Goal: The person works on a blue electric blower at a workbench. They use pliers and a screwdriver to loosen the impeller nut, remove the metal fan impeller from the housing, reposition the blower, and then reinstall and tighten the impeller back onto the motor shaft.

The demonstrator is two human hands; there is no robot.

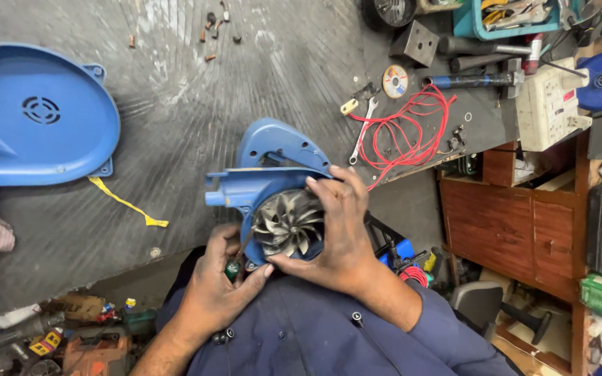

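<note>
Holding: right hand (343, 230) wraps the blue blower body (266, 191) from 3 o'clock, its grip closed over the metal fan wheel (288, 223), seemingly to keep it from turning.
Left hand (217, 282): at 7 o'clock of the wheel, grip pinched narrow on a green-handled tool (233, 268) whose tip meets the housing.
Position: blower rests at the near edge of the grey surface (189, 118), close to the chest.
Farther out: blue cover (36, 118) at 10 o'clock; red wire (412, 129) and spanner (362, 132) at 2 o'clock.
Container: teal tray (465, 24) at 1 o'clock, hand tools inside.
</note>
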